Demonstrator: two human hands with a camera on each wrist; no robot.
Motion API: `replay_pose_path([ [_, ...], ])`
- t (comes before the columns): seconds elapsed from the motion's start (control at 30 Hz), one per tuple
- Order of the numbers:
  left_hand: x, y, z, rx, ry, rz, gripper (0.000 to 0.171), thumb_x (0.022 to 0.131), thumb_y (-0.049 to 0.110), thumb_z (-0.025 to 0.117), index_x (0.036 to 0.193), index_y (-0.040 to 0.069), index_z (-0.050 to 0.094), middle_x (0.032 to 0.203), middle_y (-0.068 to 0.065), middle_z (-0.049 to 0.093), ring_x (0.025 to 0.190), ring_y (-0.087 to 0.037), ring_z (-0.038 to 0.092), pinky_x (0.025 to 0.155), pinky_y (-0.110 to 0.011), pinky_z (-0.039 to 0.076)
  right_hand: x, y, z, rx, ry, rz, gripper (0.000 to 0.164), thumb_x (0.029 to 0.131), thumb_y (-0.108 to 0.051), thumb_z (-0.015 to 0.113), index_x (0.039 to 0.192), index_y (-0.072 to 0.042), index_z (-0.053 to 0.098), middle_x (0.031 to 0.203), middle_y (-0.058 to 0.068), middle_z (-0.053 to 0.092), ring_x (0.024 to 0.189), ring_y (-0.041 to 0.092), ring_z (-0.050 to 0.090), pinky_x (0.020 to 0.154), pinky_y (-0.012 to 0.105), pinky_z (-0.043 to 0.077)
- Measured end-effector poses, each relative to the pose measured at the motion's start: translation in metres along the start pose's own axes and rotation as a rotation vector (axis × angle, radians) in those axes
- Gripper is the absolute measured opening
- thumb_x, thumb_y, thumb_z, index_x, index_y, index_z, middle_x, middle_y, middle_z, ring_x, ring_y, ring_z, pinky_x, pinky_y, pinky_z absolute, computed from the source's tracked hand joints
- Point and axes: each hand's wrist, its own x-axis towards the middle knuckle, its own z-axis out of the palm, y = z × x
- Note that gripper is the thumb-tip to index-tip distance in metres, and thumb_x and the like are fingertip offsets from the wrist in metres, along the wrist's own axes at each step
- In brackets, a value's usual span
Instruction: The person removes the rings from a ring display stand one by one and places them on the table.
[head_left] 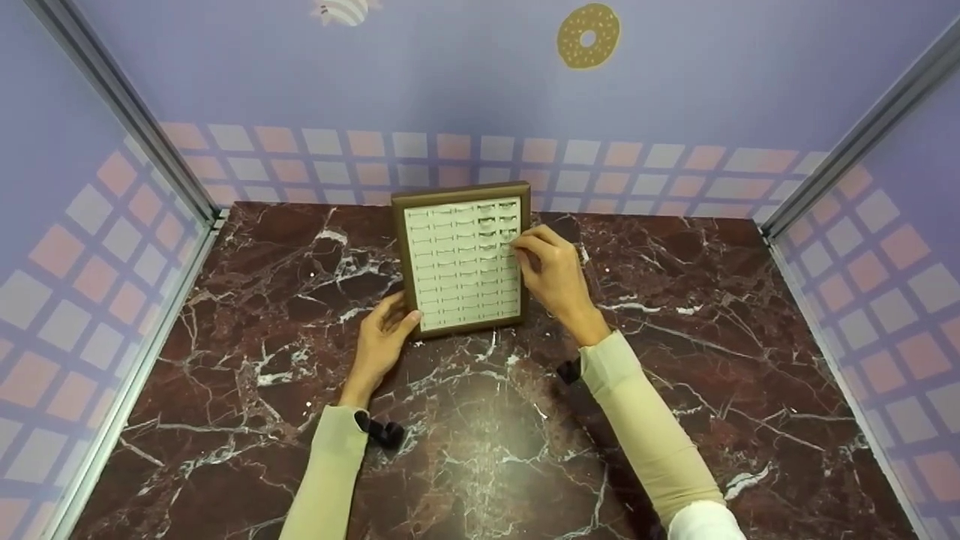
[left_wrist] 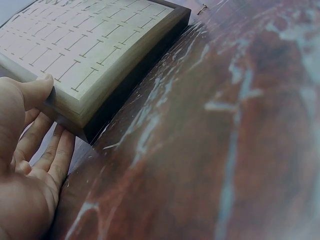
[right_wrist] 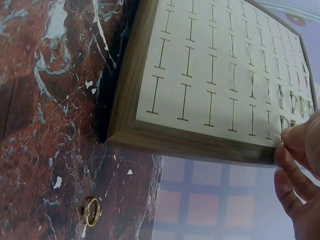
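A wood-framed ring display tray [head_left: 463,296] with a pale slotted insert leans up, tilted, at the back of the table. My left hand [head_left: 380,341] holds its lower left corner, thumb on the front edge and other fingers behind it. Several rings [head_left: 487,221] sit in slots of the two right-hand columns, toward the top. At the right-hand column, my right hand [head_left: 555,274] pinches a small ring [right_wrist: 284,122] at a slot, the fingertips hiding most of it. A gold ring [right_wrist: 91,211] lies on the table beside the tray, in the right wrist view.
The table [head_left: 480,442] has a dark red marbled top with white veins. A purple back wall [head_left: 480,90] with pink and white squares rises close behind the tray. Side panels [head_left: 82,247] with metal edges bound the table. Each wrist wears a black band.
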Motion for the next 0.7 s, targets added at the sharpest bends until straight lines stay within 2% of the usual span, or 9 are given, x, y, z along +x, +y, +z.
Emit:
replay_pose_path([
  [0.13, -0.0005, 0.0011, -0.0006, 0.021, -0.003, 0.013, 0.052, 0.103, 0.011, 0.073, 0.15, -0.004, 0.056, 0.145, -0.026, 0.062, 0.137, -0.04, 0.059, 0.122, -0.05, 0.045, 0.0022, -0.0009, 0.0036, -0.009, 0.004, -0.011, 0.012, 0.094, 0.007, 0.073, 0.1, 0.0, 0.08, 0.101, 0.012, 0.074, 0.092, 0.026, 0.073, 0.081, 0.035, 0.062],
  [0.33, 0.0005, 0.0011, -0.0003, 0.006, 0.0, 0.019, 0.05, 0.102, 0.008, 0.074, 0.148, -0.004, 0.058, 0.143, -0.025, 0.064, 0.133, -0.039, 0.062, 0.118, -0.042, 0.05, 0.0034, -0.0031, 0.0066, -0.032, 0.001, 0.002, 0.009, 0.096, 0.004, 0.073, 0.099, -0.001, 0.08, 0.101, 0.011, 0.072, 0.086, 0.023, 0.07, 0.074, 0.032, 0.061],
  [0.7, -0.0005, 0.0007, 0.0007, 0.004, 0.015, 0.009, 0.05, 0.101, 0.009, 0.075, 0.147, -0.004, 0.059, 0.142, -0.026, 0.065, 0.132, -0.039, 0.063, 0.118, -0.044, 0.05, 0.0045, -0.0059, 0.0061, -0.059, -0.012, 0.025, 0.009, 0.097, 0.003, 0.072, 0.1, -0.002, 0.079, 0.101, 0.01, 0.071, 0.086, 0.024, 0.07, 0.075, 0.035, 0.061],
])
